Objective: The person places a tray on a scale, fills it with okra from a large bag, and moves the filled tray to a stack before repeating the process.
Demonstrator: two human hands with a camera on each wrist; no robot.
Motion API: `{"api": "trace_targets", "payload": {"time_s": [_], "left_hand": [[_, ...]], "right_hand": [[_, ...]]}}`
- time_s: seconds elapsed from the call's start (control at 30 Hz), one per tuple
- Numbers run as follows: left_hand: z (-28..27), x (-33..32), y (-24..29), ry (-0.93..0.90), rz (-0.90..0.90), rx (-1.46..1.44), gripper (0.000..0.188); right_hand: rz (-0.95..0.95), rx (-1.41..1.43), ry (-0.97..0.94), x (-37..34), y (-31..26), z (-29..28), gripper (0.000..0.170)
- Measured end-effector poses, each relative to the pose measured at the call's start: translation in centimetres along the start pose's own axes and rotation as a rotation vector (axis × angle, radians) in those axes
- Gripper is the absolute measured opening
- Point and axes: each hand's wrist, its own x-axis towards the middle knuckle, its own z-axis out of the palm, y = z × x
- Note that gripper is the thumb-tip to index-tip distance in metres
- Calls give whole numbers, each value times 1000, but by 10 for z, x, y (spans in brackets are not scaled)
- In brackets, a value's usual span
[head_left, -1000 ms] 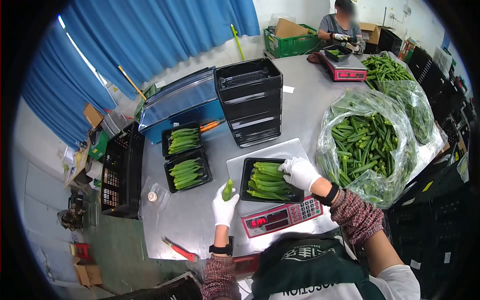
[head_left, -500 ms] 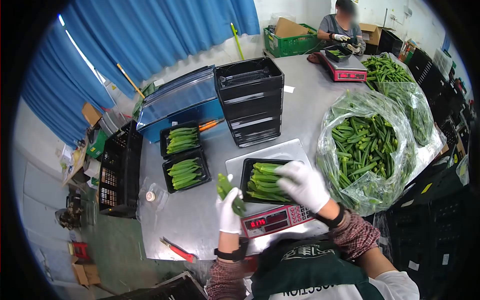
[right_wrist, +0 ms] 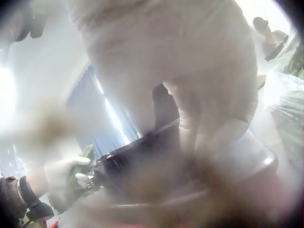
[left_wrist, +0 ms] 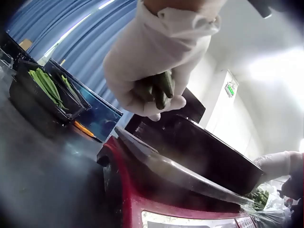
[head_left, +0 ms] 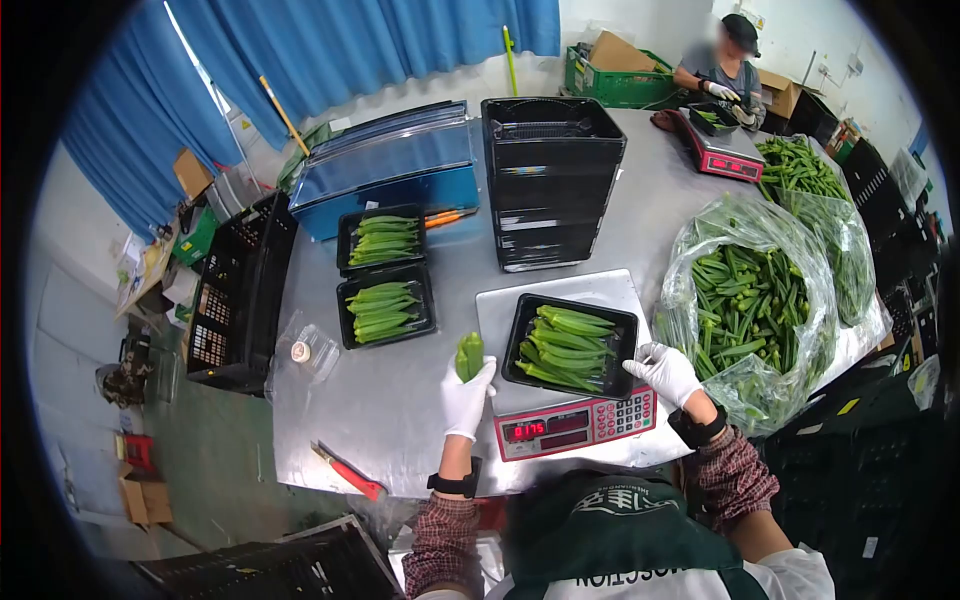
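1. Your left hand [head_left: 465, 402]: gripping okra pods [head_left: 469, 357], upright, just left of the tray.
2. Your right hand [head_left: 668, 373]: pinching the right rim of the black tray [head_left: 622, 345].
3. Tray's on your scale [head_left: 497, 318], okra inside; display reads 0.175.
4. Open plastic bag [head_left: 680, 285] of okra, right of your scale.

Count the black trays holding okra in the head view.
4: front tray and rear tray left of the near scale, third tray on it, fourth tray at the far scale. More may be hidden.
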Motion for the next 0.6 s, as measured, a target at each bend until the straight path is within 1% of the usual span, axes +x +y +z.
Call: {"api": "trace_targets", "payload": {"time_s": [0.03,0.07,0.1,0.13,0.17,0.2,0.23,0.3,0.33,0.37,0.43,0.5,0.53,0.57,0.6], "left_hand": [[-2,0,-1,4,-2,-7,28],[-3,1,-2,-8,7,0,28],[-5,1,-2,-21,18,5,28],[-9,2,-2,-21,19,-1,28],[-15,2,-1,-43,-34,-67,32],[-20,3,1,-70,-85,-131,36],[-22,3,5,-80,-80,-132,36],[-25,2,10,-148,-224,-553,47],[-29,3,7,-276,-233,-703,53],[-26,1,13,-289,-232,-700,53],[-20,-7,31,-311,-272,-953,53],[-18,-10,32,-351,-249,-992,54],[-15,-13,35,-327,-255,-973,54],[-14,-16,37,-303,-263,-953,53],[-15,-15,33,-345,-260,-942,50]], "right_hand": [[9,-43,-1,1,-3,-1,38],[-33,-124,62,1,-4,0,31],[-37,-130,63,5,-6,1,31],[-138,-110,252,9,-9,1,27],[-238,-87,444,14,-14,1,26],[-390,-208,495,16,-31,-4,30],[-476,-199,451,21,-41,-6,25],[-573,-370,293,32,-61,1,20],[-599,-457,255,42,-64,9,18],[-624,-543,214,52,-65,18,17],[-598,-767,131,61,-78,23,23],[-591,-735,106,65,-82,22,26],[-592,-737,112,68,-79,21,26],[-547,-607,49,71,-76,20,26],[-500,-475,-13,73,-72,18,27]]}}
